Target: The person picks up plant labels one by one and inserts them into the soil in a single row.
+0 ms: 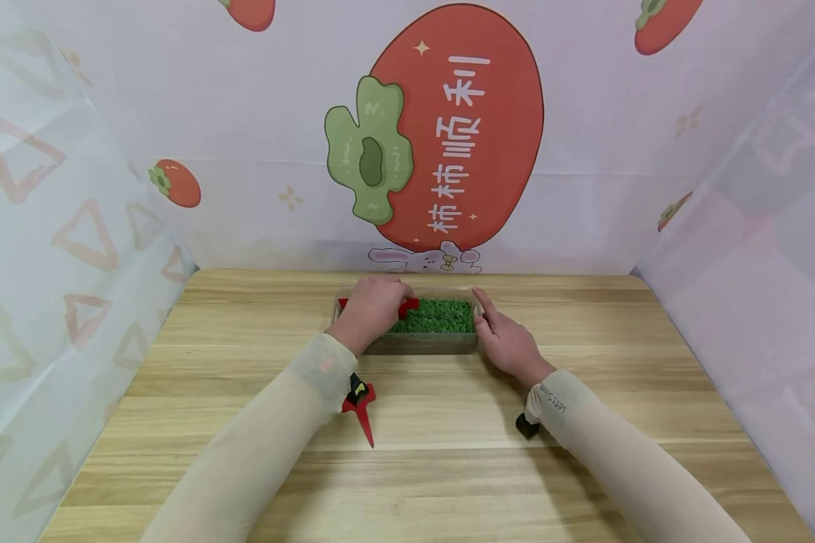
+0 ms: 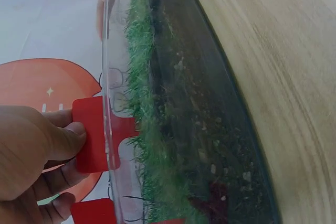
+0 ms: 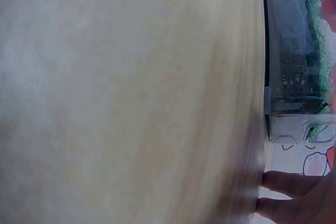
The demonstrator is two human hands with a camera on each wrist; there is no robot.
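Observation:
A clear plastic box (image 1: 417,345) holds a layer of dark soil (image 2: 184,103) topped with green artificial grass (image 1: 441,317). My left hand (image 1: 375,305) pinches the flat red head of a T-shaped plant label (image 2: 90,135) between thumb and fingers; its stem reaches down into the grass. Beside it, a second red plant label (image 2: 93,211) stands at the box's left end. My right hand (image 1: 509,343) is at the box's right end, index finger extended by the back corner. In the right wrist view, two fingertips (image 3: 273,179) reach the tabletop.
Another red plant label (image 1: 363,422) lies on the wooden table (image 1: 448,467) in front of the box, partly hidden by the left wrist's black camera (image 1: 357,388). A printed cloth backdrop (image 1: 265,113) rises behind the table, with cloth walls on both sides.

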